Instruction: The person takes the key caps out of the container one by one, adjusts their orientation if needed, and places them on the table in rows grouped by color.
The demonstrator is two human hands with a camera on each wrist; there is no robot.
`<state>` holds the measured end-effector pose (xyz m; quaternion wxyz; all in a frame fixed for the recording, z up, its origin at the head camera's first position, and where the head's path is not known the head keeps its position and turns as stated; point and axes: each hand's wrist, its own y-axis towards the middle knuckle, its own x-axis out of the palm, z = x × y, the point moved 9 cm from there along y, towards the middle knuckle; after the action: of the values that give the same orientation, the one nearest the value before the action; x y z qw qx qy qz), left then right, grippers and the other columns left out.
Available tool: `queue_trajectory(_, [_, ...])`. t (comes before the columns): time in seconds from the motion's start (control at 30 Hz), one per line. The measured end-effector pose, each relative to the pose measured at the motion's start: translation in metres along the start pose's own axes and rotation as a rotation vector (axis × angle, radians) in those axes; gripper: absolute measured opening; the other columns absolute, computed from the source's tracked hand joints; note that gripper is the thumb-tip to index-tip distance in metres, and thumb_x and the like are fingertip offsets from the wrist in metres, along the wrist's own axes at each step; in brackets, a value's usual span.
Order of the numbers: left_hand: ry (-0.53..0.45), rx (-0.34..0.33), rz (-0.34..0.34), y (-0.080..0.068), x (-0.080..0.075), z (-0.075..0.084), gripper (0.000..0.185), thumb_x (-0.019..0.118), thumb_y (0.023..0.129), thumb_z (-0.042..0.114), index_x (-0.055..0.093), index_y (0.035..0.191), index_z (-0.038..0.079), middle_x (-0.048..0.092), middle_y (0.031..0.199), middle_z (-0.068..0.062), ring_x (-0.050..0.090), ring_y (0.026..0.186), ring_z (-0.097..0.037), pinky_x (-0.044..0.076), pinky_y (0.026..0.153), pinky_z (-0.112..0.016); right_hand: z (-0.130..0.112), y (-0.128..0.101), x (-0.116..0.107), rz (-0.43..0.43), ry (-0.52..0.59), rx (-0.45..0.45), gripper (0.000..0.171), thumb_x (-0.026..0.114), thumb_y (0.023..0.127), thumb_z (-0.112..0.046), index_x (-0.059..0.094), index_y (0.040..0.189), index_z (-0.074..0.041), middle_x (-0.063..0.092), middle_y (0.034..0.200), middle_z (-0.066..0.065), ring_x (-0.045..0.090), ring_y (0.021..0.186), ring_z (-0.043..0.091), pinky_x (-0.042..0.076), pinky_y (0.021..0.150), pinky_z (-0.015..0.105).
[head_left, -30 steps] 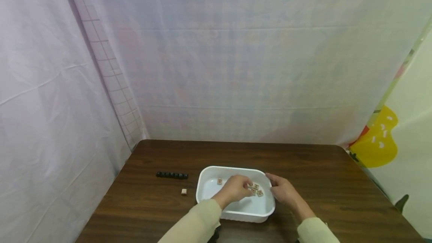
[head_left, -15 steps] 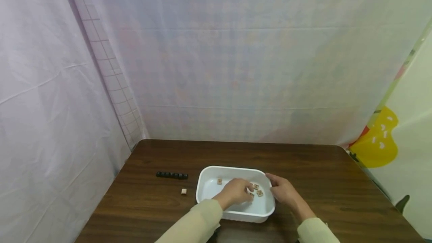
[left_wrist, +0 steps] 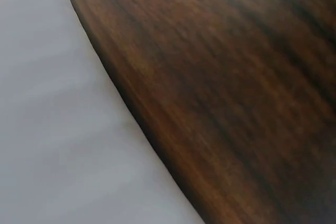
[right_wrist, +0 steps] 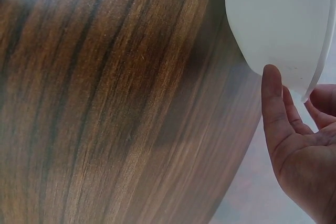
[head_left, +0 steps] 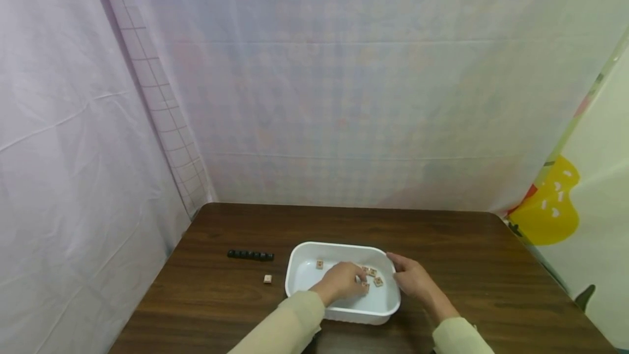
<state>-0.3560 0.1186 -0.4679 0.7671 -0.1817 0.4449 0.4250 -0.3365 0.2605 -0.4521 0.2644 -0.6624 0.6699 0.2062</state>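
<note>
A white plastic basin (head_left: 307,250) stands on the table with several small beige keycaps inside. My left hand (head_left: 342,281) reaches over its near side, fingers bent, pinching a keycap (head_left: 366,287) low inside. Just beyond the fingertips lie more keycaps (head_left: 373,272), showing dark marks; one keycap (head_left: 320,264) lies apart on the left. At the basin's right end, my right hand (head_left: 411,276) grips the rim. In the right wrist view, the right hand (right_wrist: 304,150) has its fingers against the basin's outer wall (right_wrist: 283,30). The left wrist view shows only the basin's side (left_wrist: 68,129) and table.
Left of the basin, a row of black keycaps (head_left: 250,255) lies on the dark wood table (head_left: 442,239). A single beige keycap (head_left: 267,279) sits nearer to me. Pale curtains (head_left: 339,97) hang behind the table and at both sides.
The left hand has shifted slightly toward me, and one keycap has come away from the cluster with it. The right hand and basin stay where they were.
</note>
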Motion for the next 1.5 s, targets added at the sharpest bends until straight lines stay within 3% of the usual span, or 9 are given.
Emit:
queue_trajectory(0.3, [-0.033, 0.024, 0.062, 0.004, -0.011, 0.0, 0.018, 0.082, 0.072, 0.011, 0.075, 0.087, 0.01, 0.07, 0.081, 0.003, 0.058, 0.072, -0.006, 0.045, 0.074, -0.018, -0.002, -0.001, 0.0, 0.008, 0.008, -0.02, 0.059, 0.056, 0.08, 0.004, 0.048, 0.138, 0.011, 0.059, 0.126, 0.032, 0.059, 0.103, 0.033, 0.051, 0.081, 0.037])
queue_trajectory(0.43, [-0.111, 0.004, 0.082, 0.003, -0.017, -0.005, 0.019, 0.081, 0.071, 0.007, 0.075, 0.089, 0.009, 0.069, 0.077, 0.004, 0.055, 0.066, -0.005, 0.045, 0.067, -0.018, -0.003, -0.001, 0.0, 0.009, 0.018, -0.023, 0.059, 0.056, 0.08, 0.005, 0.048, 0.138, 0.011, 0.059, 0.126, 0.031, 0.059, 0.104, 0.033, 0.051, 0.081, 0.036])
queue_trajectory(0.7, [-0.309, -0.068, 0.083, -0.007, -0.026, -0.015, 0.008, 0.073, 0.089, 0.015, 0.071, 0.084, 0.009, 0.064, 0.068, 0.007, 0.054, 0.05, -0.006, 0.045, 0.05, -0.021, -0.001, -0.001, 0.001, 0.006, -0.006, 0.004, 0.058, 0.055, 0.082, 0.004, 0.047, 0.139, 0.01, 0.056, 0.131, 0.032, 0.056, 0.111, 0.036, 0.047, 0.094, 0.05])
queue_trajectory(0.9, [-0.327, -0.051, 0.097, -0.011, -0.034, -0.015, 0.004, 0.075, 0.084, 0.008, 0.072, 0.084, 0.006, 0.064, 0.068, 0.003, 0.053, 0.049, -0.006, 0.044, 0.049, -0.021, 0.0, -0.002, 0.001, -0.004, 0.004, 0.025, 0.058, 0.054, 0.083, 0.004, 0.046, 0.14, 0.01, 0.054, 0.133, 0.033, 0.056, 0.109, 0.035, 0.048, 0.093, 0.05])
queue_trajectory(1.13, [-0.328, -0.026, 0.113, -0.015, -0.043, -0.021, 0.021, 0.078, 0.081, 0.006, 0.074, 0.1, -0.003, 0.069, 0.077, -0.003, 0.057, 0.058, -0.005, 0.048, 0.057, -0.021, -0.002, -0.003, 0.001, 0.004, 0.041, 0.023, 0.059, 0.055, 0.081, 0.005, 0.047, 0.139, 0.011, 0.054, 0.132, 0.032, 0.057, 0.109, 0.034, 0.051, 0.087, 0.042])
queue_trajectory(1.27, [-0.299, -0.02, 0.131, -0.018, -0.051, -0.025, 0.016, 0.078, 0.083, 0.009, 0.076, 0.097, 0.0, 0.072, 0.084, -0.003, 0.058, 0.068, -0.004, 0.048, 0.064, -0.023, -0.001, -0.003, 0.001, 0.001, 0.029, 0.033, 0.059, 0.055, 0.082, 0.004, 0.046, 0.14, 0.01, 0.053, 0.134, 0.032, 0.056, 0.111, 0.035, 0.049, 0.091, 0.046])
queue_trajectory(1.5, [-0.331, -0.056, 0.146, -0.025, -0.065, -0.031, 0.014, 0.077, 0.085, 0.012, 0.077, 0.097, 0.004, 0.069, 0.083, 0.003, 0.057, 0.074, -0.007, 0.048, 0.066, -0.026, 0.0, -0.001, 0.002, -0.007, 0.006, 0.044, 0.058, 0.054, 0.084, 0.004, 0.046, 0.142, 0.008, 0.049, 0.139, 0.032, 0.05, 0.122, 0.041, 0.04, 0.102, 0.056])
